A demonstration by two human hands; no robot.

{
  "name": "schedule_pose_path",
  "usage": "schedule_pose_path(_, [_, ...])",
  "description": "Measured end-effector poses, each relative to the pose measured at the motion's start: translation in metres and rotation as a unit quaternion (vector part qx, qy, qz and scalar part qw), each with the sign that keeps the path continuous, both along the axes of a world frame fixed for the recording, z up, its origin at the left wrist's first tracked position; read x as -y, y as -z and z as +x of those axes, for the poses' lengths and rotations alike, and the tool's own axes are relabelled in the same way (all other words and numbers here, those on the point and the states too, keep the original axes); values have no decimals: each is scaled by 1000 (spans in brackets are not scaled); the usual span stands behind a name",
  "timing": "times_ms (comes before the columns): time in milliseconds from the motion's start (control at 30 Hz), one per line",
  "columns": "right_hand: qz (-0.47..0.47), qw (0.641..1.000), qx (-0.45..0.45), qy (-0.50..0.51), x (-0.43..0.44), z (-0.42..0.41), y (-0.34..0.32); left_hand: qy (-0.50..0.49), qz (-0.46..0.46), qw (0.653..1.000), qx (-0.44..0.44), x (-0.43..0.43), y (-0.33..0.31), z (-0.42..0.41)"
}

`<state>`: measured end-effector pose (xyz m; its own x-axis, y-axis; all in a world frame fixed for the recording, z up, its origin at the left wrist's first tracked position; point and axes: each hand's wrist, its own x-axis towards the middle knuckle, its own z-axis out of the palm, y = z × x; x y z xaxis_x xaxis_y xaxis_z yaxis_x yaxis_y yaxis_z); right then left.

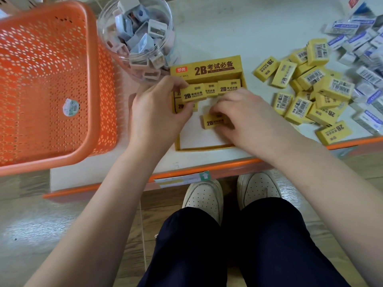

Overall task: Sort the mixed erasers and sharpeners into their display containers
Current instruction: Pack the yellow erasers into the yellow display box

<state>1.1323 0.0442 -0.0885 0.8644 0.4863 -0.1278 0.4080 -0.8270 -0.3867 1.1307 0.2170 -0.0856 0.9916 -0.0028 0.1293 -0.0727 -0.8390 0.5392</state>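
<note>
A yellow cardboard display box (217,66) stands on the white shelf, with a few yellow 2B erasers (229,86) lined up along its back. My left hand (157,112) is shut on one yellow eraser (193,94) held over the box's left side. My right hand (246,114) pinches another yellow eraser (213,121) low over the box's white floor. A loose pile of yellow erasers (306,88) lies to the right of the box. A clear round jar (134,30) behind the box holds several grey and white sharpeners.
An orange perforated basket (51,79) fills the left side, overhanging the shelf. White-and-blue wrapped erasers (360,46) are scattered at the far right. The shelf's orange front edge (207,168) runs just above my shoes and knees.
</note>
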Motion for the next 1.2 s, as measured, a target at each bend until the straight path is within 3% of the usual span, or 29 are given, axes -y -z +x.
schedule_pose_path(267, [-43,997,35,49,27,17,-20,47,23,998,-30,13,4,6])
schedule_pose_path(567, [-27,994,59,85,30,19,-16,63,60,996,-29,22,14,1])
schedule_pose_path(1200, [-27,992,73,100,18,14,-5,10,63,998,16,32,32,1])
